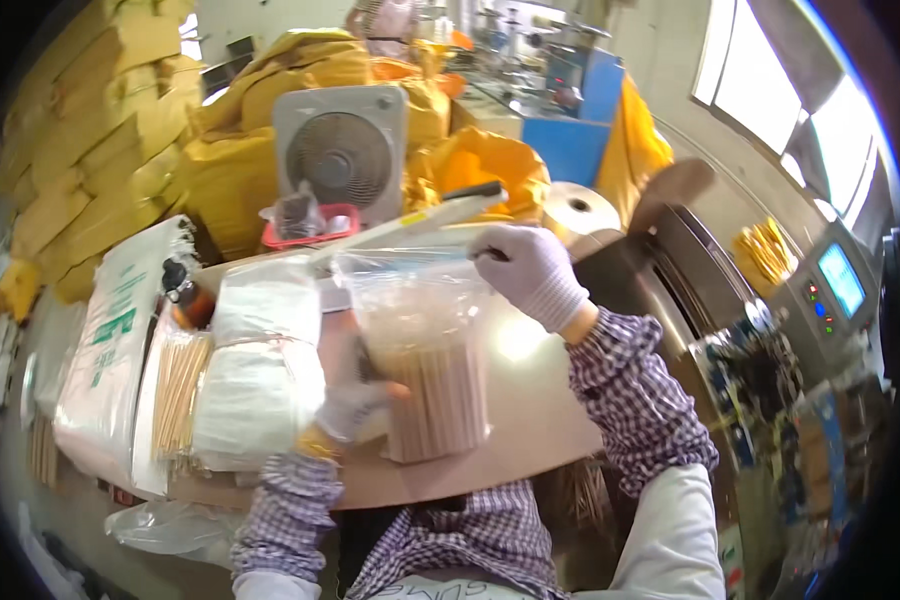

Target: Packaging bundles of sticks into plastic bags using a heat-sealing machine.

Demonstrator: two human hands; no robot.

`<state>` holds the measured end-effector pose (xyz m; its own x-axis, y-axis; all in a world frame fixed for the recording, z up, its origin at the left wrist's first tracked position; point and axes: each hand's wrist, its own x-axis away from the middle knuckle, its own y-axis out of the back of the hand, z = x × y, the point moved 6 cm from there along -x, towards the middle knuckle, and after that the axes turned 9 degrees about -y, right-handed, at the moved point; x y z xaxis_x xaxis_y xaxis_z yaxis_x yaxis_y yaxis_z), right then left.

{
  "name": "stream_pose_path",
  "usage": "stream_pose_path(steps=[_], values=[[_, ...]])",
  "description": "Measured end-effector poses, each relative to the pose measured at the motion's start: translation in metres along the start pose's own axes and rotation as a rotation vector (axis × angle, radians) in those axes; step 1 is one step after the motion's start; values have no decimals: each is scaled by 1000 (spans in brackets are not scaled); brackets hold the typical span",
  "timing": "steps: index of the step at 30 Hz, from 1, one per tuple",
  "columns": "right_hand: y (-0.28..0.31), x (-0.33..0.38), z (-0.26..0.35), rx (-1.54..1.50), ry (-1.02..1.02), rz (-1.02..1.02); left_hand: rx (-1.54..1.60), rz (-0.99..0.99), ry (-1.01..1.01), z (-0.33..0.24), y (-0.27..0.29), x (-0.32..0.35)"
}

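A clear plastic bag (425, 340) filled with upright wooden sticks stands on the round wooden table (530, 400) in front of me. My left hand (355, 405), in a white glove, grips the lower left side of the bag. My right hand (530, 270), also gloved, pinches the bag's top right corner, next to a long sealing bar (410, 225) that runs along the bag's mouth. Both sleeves are purple checked.
A white wrapped bundle (260, 370) and loose wooden sticks (175, 385) lie left of the bag, beside a white sack (110, 340). A fan (342, 150), a red tray (305, 232), yellow sacks and a tape roll (580, 210) stand behind. A machine with a screen (840, 280) sits right.
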<state>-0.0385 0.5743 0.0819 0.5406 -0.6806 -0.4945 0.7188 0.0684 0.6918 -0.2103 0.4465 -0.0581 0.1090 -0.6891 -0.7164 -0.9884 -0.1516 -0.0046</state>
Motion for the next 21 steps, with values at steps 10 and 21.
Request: stream_pose_path(steps=[10, 21], values=[[-78, -133, -204, -207, -533, -121, 636, -309, 846, 146, -5, 7], [-150, -96, -203, 651, -256, 192, 234, -417, 810, 235, 43, -10]])
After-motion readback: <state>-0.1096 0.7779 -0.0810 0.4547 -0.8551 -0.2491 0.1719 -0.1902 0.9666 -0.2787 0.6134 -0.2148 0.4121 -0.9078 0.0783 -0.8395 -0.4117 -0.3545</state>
